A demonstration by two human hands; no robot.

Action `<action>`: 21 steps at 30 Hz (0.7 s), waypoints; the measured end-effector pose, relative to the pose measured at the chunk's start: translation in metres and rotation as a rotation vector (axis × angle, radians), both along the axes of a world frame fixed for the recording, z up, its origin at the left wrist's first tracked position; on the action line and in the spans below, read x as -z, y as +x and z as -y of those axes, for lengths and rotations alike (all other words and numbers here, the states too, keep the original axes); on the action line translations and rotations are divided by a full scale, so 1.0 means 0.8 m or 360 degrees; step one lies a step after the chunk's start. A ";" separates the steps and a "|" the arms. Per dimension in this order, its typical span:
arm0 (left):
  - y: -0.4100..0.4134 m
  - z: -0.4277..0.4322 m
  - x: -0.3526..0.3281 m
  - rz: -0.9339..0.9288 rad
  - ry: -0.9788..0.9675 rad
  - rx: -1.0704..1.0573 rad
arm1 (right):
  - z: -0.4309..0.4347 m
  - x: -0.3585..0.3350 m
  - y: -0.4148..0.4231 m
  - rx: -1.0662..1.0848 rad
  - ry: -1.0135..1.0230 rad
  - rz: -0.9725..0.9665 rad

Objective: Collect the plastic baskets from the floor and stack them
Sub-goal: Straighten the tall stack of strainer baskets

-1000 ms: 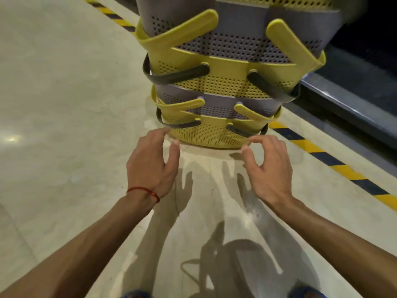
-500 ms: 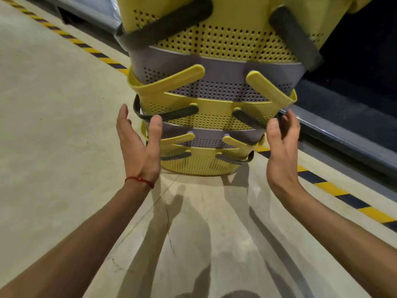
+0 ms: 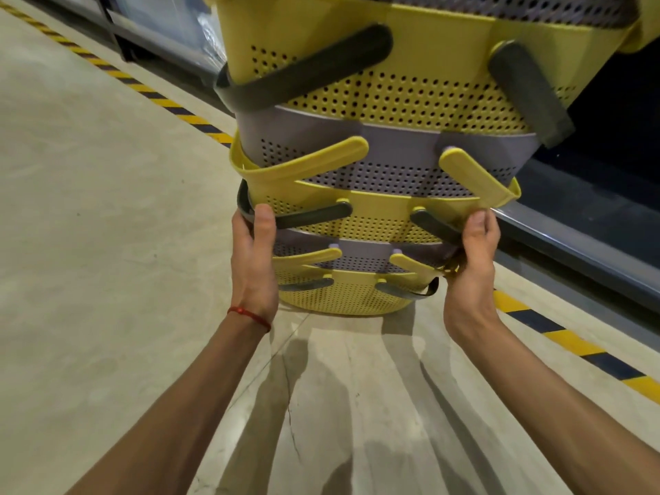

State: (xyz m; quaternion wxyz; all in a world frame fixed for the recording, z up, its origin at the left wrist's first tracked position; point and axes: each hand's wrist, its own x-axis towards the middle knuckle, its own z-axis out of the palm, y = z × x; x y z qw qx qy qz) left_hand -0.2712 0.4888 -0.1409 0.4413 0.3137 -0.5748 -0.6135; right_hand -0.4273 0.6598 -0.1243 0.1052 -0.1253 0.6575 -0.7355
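Item: stack [image 3: 385, 209] of nested plastic baskets, yellow and grey, with perforated walls. It stands between the two sets of fingers. Its base, below them, appears to rest on the floor [image 3: 107, 244]. Its top rises above them and out of view.

Left hand [image 3: 253, 259]: fingers curled round the stack's left side at a dark handle [image 3: 314, 216], thumb pressed on the front.

Right hand [image 3: 471, 255]: fingers curled on the right edge just under a yellow rim [image 3: 514, 194], thumb upright against it.

Handling, as judged:
- Each basket is probably light, but the whole column looks top-heavy and likely to sway.
- The thin walls should flex under a squeeze, and the smooth plastic may slip.
- The handles look hinged and loose, so they make poor holds.
- The best hold is on both sides under a rim lip, low on the stack, with even pressure and the column kept upright.
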 end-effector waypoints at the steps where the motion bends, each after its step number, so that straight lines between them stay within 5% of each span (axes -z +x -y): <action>1: -0.001 0.002 -0.001 -0.0015 0.0010 -0.0010 | 0.000 0.003 -0.002 -0.0012 -0.0029 0.0025; 21: 0.003 0.031 -0.012 -0.0131 0.0259 0.0362 | -0.011 0.012 -0.025 -0.0300 -0.0039 0.0140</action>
